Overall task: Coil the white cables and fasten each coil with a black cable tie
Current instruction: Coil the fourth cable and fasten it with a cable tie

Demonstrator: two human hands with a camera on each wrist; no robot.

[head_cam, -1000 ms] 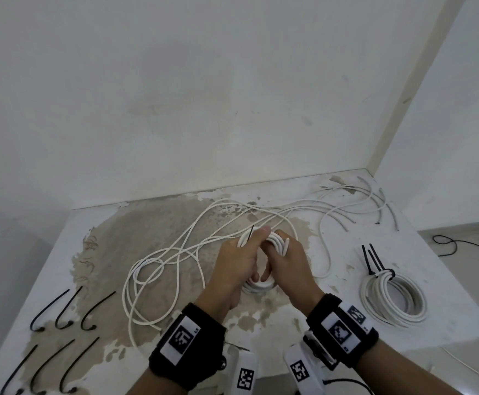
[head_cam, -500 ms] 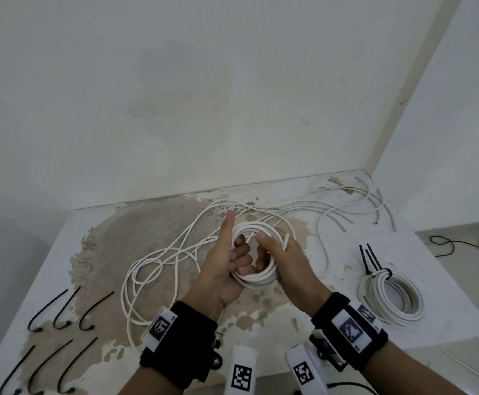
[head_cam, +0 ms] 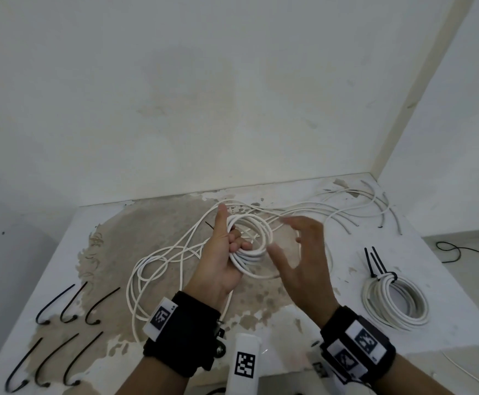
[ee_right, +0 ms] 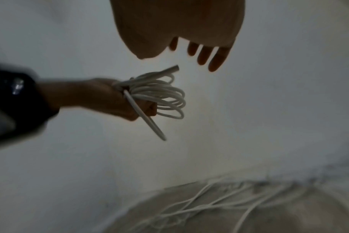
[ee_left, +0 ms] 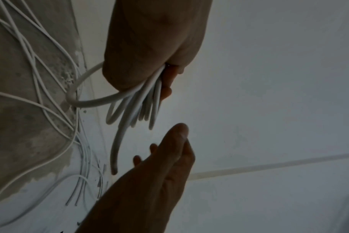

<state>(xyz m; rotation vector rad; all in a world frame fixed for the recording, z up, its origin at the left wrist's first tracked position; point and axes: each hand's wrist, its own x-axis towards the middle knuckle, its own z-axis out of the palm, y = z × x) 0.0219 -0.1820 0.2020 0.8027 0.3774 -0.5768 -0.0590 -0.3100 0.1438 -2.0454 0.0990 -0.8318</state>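
Lying finished at table's right: tied coil (head_cam: 396, 302). Gripping second coil (head_cam: 251, 238) in left hand (head_cam: 221, 260), untied yet (thumb raised). Hovering beside, right hand (head_cam: 303, 252), fingers spread, empty. Awaiting: loose white cables (head_cam: 158, 260); six black cable ties (head_cam: 61, 332), front left.

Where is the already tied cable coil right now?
In the head view, the tied coil lies on the table's right side, right of the open right hand.
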